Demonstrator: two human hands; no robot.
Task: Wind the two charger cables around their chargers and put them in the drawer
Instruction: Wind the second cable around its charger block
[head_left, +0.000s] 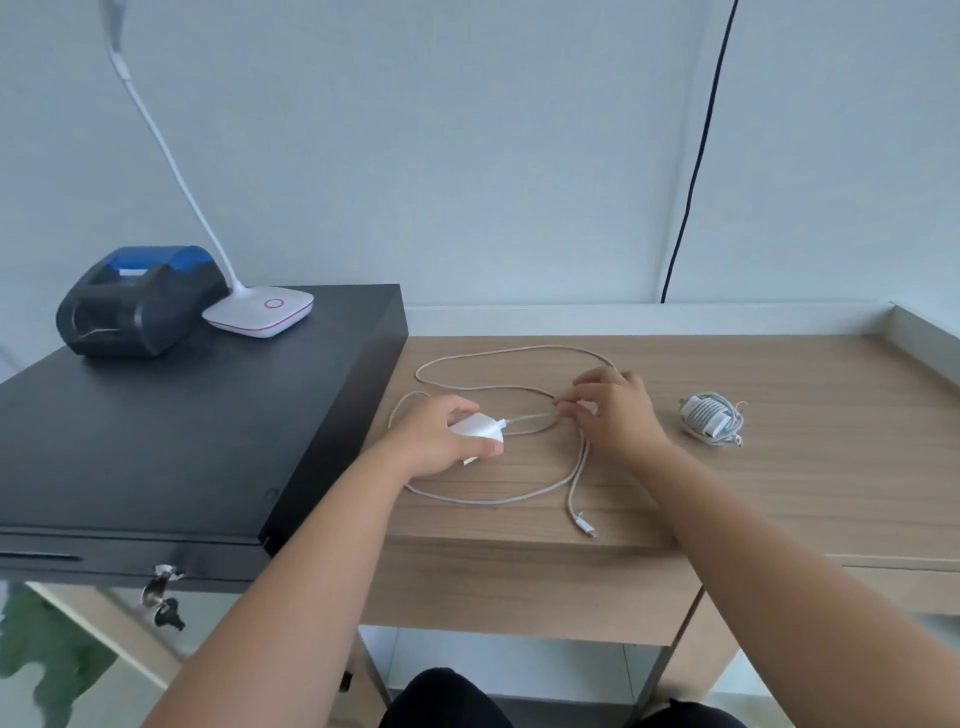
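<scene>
My left hand grips a white charger block on the wooden desk. Its long white cable lies in loose loops across the desk, and the free plug end rests near the front edge. My right hand pinches the cable a short way from the block. To the right lies a second white charger with its cable wound around it. A black cash drawer box stands at the left, shut, with keys hanging in its front lock.
On the black box sit a dark receipt printer and a white desk lamp base with a long bent neck. A black wire runs down the wall. The desk has a raised white rim at the back and right.
</scene>
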